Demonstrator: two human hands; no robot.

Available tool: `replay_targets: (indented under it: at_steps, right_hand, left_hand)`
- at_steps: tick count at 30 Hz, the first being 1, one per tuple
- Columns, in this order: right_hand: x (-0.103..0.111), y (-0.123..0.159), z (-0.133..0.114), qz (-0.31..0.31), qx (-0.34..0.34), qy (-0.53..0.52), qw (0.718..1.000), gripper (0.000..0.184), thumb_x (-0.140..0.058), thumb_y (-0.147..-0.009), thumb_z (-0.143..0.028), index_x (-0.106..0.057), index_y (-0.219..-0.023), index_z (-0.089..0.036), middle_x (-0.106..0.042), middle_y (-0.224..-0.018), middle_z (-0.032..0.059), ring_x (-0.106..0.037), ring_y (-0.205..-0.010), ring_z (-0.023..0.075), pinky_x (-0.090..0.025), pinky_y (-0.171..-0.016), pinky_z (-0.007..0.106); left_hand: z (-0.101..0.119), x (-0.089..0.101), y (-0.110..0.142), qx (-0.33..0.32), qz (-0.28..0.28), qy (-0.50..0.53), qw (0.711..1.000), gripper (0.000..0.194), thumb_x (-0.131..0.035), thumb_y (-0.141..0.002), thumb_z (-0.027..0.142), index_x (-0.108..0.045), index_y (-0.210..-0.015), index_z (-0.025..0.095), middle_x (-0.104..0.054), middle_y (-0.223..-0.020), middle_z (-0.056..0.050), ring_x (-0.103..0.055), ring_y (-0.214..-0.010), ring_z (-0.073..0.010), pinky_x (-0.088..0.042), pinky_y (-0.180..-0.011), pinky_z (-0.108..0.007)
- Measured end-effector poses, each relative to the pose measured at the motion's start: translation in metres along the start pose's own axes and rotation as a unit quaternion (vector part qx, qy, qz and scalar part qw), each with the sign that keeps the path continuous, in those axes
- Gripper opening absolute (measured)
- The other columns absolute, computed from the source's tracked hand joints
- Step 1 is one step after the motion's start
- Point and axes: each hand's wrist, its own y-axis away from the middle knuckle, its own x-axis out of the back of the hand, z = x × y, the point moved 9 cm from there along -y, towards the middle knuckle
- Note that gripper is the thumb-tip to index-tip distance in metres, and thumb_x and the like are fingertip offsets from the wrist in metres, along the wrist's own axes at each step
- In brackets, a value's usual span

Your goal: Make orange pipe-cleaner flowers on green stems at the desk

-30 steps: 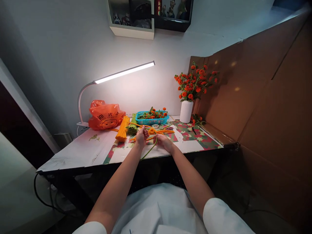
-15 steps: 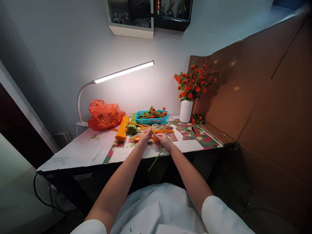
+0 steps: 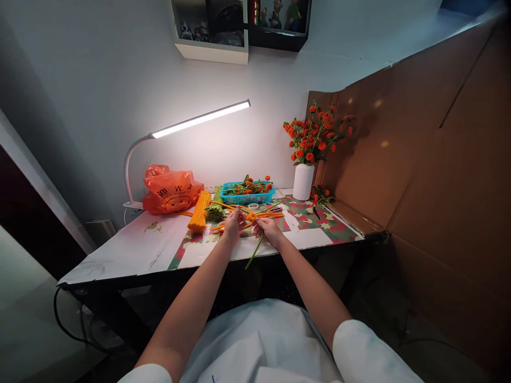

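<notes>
An orange flower bent from fuzzy pipe cleaners (image 3: pixel 250 217) is between my hands over the front part of the table. Its green stem (image 3: pixel 254 253) slants down past the table edge. My right hand (image 3: pixel 269 230) is closed on the flower just below its head, where the stem starts. My left hand (image 3: pixel 235 224) is at the flower's left side with its fingers curled together; what they pinch is too small to make out. Loose orange pipe cleaners (image 3: pixel 273 215) lie on the table behind the hands.
Left of my hands lie an orange pipe-cleaner bundle (image 3: pixel 198 213) and a green bundle (image 3: pixel 215 213). Behind are a blue basket (image 3: pixel 247 198) of flowers, a roll of tape (image 3: pixel 253 206) and an orange bag (image 3: pixel 171 191). A white vase (image 3: pixel 303 182) stands right; a lamp (image 3: pixel 202 118) reaches overhead.
My hands came close together over the flower, hiding much of it, then drew slightly apart, so its orange head shows again. The green stem swung from lower left to a steeper hang.
</notes>
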Motion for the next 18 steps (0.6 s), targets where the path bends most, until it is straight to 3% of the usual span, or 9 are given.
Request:
replay_targets:
  at_steps: [4,8,18]
  right_hand:
    - [0.006,0.000,-0.009,0.042,0.053,0.037,0.997,0.045,-0.063,-0.071,-0.062,-0.053,-0.063,-0.019,-0.052,-0.041,-0.0041,-0.042,-0.036,0.0078,-0.032,-0.041,0.022]
    - [0.008,0.001,-0.012,0.056,0.072,0.079,0.993,0.043,-0.062,-0.070,-0.060,-0.051,-0.059,-0.020,-0.048,-0.040,-0.0057,-0.039,-0.037,0.0073,-0.030,-0.043,0.022]
    - [-0.005,0.000,-0.008,0.018,0.065,0.109,0.992,0.042,-0.060,-0.073,-0.059,-0.060,-0.064,-0.018,-0.037,-0.037,-0.0081,-0.031,-0.035,0.0070,-0.028,-0.041,0.023]
  left_hand:
    - [-0.009,-0.007,0.006,0.042,-0.037,-0.032,0.998,0.036,-0.083,-0.060,0.039,-0.062,-0.074,0.014,-0.066,-0.070,-0.002,-0.062,-0.058,-0.0109,-0.050,-0.054,-0.021]
    - [-0.010,-0.009,0.007,0.036,-0.055,-0.046,0.997,0.031,-0.083,-0.061,0.033,-0.066,-0.077,0.011,-0.070,-0.077,-0.006,-0.066,-0.065,-0.0136,-0.054,-0.064,-0.026]
    - [-0.008,0.007,-0.007,0.009,0.036,0.019,0.999,0.020,-0.082,-0.064,0.023,-0.067,-0.070,0.011,-0.069,-0.070,-0.003,-0.067,-0.066,-0.0120,-0.055,-0.064,-0.021]
